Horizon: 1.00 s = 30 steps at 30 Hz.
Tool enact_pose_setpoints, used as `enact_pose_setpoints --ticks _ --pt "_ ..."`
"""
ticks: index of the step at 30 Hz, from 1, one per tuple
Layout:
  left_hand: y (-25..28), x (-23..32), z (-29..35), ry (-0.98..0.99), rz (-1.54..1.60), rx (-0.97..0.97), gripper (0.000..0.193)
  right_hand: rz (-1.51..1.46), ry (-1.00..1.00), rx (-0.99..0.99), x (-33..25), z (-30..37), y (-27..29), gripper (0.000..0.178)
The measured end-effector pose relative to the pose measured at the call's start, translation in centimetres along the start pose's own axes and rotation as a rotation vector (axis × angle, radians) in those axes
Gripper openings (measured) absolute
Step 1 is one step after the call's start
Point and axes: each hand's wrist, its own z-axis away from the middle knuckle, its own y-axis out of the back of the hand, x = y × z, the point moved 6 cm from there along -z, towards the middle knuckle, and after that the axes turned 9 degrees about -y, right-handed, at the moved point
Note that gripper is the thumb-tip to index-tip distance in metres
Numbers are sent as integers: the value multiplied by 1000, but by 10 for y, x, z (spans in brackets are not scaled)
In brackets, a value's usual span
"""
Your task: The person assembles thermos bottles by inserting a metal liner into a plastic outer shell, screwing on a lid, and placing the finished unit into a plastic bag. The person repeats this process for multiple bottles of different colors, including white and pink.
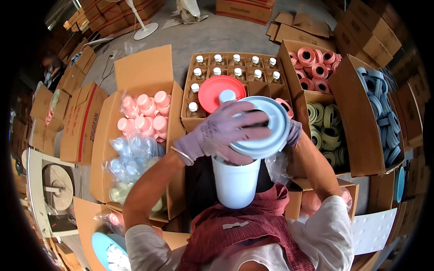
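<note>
A round light blue lid (279, 116) with ringed ridges is tilted above the mouth of a tall light blue container (235, 185), which stands at my lap. My left hand (226, 131), in a lilac glove, closes on the lid's left side, its fingers across the top, slightly blurred, and its thumb at the near edge. At the right rim my gloved right hand (294, 132) grips the lid, its fingers mostly hidden behind it. Just beyond my left hand, a red round lid (212, 90) rests on the bottle carton, with a light blue knob-like piece (227, 95) in front of it.
Ahead stands a divided carton (186, 97) of clear bottles with white caps (236, 58). To the left, a carton (101, 171) holds pink cups (146, 104) and bagged blue pieces (129, 156). Cartons on the right hold pink (306, 56), green (331, 115) and blue rings (376, 99).
</note>
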Motion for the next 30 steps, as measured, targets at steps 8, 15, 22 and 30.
enact_pose_setpoints --ticks 8,15,22,30 --pt "-37 -13 92 288 444 -47 71 296 315 277 -9 51 -44 43" --pt "-48 9 96 399 454 -35 60 529 379 234 10 40 -85 37" --pt "-59 5 100 720 463 128 39 392 330 243 22 41 -71 39" --pt "-146 3 141 990 513 380 62 1304 410 548 -19 193 -134 52"
